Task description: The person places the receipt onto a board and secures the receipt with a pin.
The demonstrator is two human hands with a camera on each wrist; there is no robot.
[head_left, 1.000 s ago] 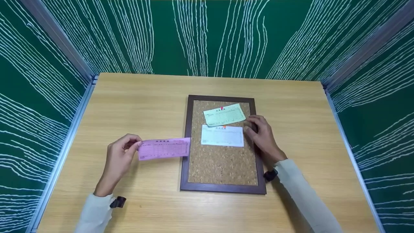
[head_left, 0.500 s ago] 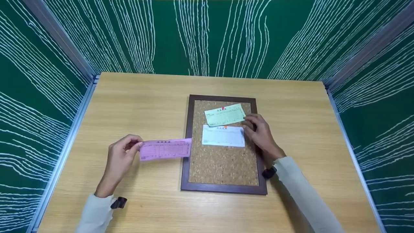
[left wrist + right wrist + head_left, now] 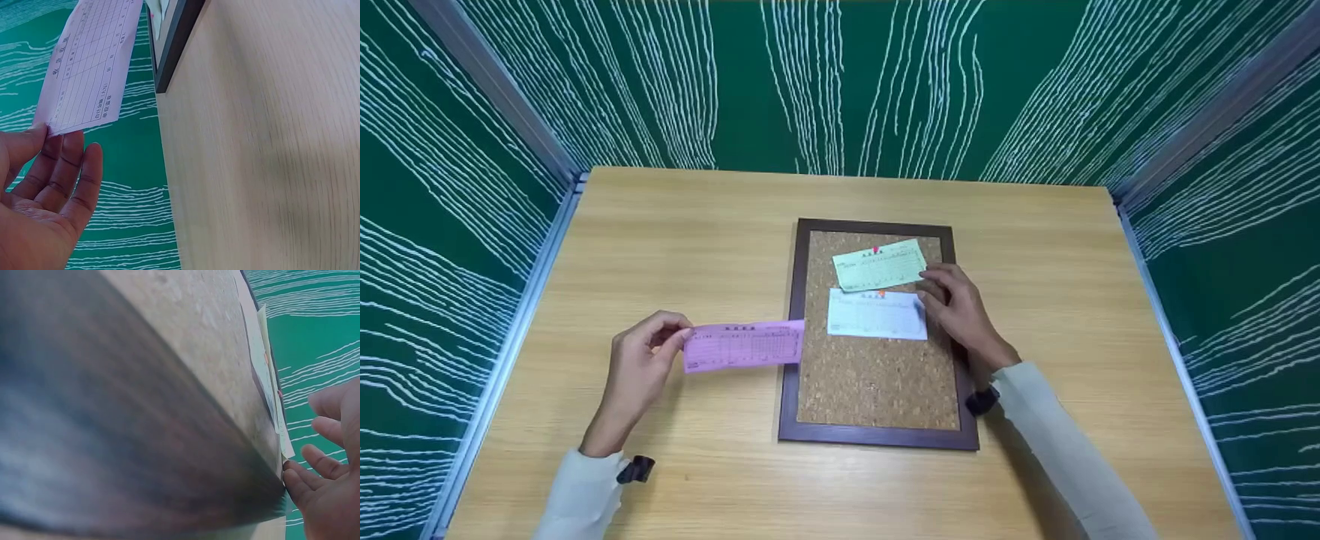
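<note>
In the head view my left hand (image 3: 641,367) pinches the left end of a pink printed slip (image 3: 744,345) between thumb and fingers. The slip's far end overlaps the left frame of a corkboard (image 3: 877,386), held above it. A green slip (image 3: 880,268), tilted, hangs from a red pin (image 3: 875,249) near the board's top. Below it a white slip (image 3: 876,316) is fixed by an orange pin (image 3: 882,293). My right hand (image 3: 967,315) lies over the board's right edge, fingertips at both slips' right ends. The right wrist view shows its fingers (image 3: 323,464) spread, gripping nothing.
The brown-framed board lies on a wooden table (image 3: 682,240). Green walls (image 3: 1020,75) with wavy white lines stand behind and at both sides. Bare cork fills the board's lower half.
My right hand has shifted slightly left, its fingertips closer in over the ends of the green and white slips. My left hand and the pink slip have barely moved.
</note>
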